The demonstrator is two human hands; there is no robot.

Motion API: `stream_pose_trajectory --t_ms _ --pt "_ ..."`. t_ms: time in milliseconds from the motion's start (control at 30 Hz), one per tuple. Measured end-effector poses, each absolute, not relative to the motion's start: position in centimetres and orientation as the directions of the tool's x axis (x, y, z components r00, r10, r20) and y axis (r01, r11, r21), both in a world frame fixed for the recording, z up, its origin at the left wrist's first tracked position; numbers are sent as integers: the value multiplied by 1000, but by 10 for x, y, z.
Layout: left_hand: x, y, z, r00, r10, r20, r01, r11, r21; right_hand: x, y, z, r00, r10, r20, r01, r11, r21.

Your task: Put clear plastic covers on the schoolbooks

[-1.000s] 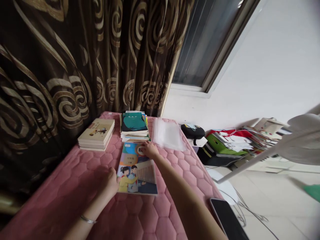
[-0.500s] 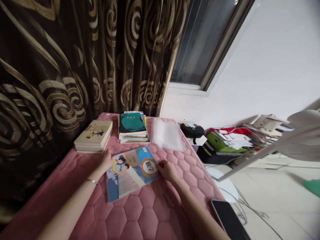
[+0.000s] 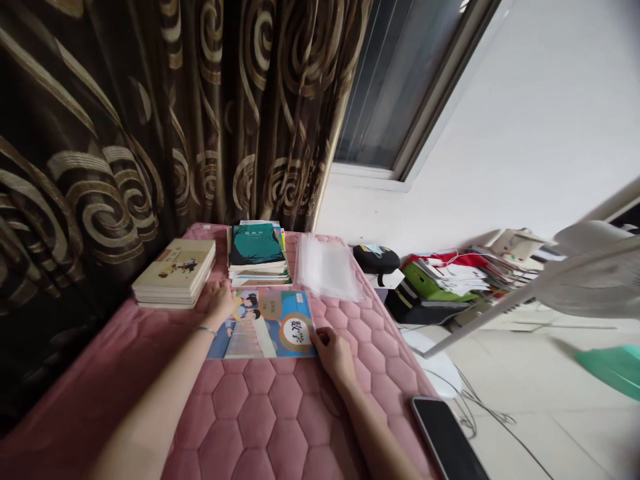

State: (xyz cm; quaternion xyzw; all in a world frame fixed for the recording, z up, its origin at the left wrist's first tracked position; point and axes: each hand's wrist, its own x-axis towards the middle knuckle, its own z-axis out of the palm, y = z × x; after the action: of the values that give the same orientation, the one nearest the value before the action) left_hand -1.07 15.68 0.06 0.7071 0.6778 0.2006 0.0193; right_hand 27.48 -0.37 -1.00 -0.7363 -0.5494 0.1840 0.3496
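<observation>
A blue textbook [image 3: 273,330] with cartoon children and a round white label on its cover lies on the pink quilted mattress [image 3: 280,427]. Its long side runs across my view. My left hand [image 3: 220,303] is at its upper left edge, fingers closed around that side. At the right edge, my right hand [image 3: 334,353] pinches the cover between thumb and fingers. Just beyond the textbook sits a stack of books topped by a dark green one [image 3: 257,245]. A stack of cream books [image 3: 175,270] is left of my left hand.
Clear plastic sheets [image 3: 329,268] lie to the right of the green-topped stack. A phone [image 3: 447,440] rests at the mattress's right edge. Beyond that edge stand a white fan [image 3: 590,267], cables, a black case [image 3: 376,258] and piled papers. A patterned curtain [image 3: 200,120] hangs on the left.
The textbook has turned from a slant to lie square to me, its lower left corner moving away from me. Both hands stay at its edges. My view has shifted slightly right.
</observation>
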Motion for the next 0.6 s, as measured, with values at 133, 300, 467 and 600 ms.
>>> stream_pose_trajectory --t_ms 133,300,467,600 --pt "-22 124 -3 41 952 304 950 -131 283 276 -4 -13 318 938 134 669 -122 -733" --pt "-47 64 -19 168 905 392 846 -336 413 276 -2 -14 265 951 161 680 -66 -730" --pt "-75 17 -20 254 922 294 729 -382 568 277 -2 -13 245 957 154 670 -52 -741" --pt "-79 7 -20 279 911 304 701 -410 583 277 -4 -13 255 954 159 689 -63 -722"
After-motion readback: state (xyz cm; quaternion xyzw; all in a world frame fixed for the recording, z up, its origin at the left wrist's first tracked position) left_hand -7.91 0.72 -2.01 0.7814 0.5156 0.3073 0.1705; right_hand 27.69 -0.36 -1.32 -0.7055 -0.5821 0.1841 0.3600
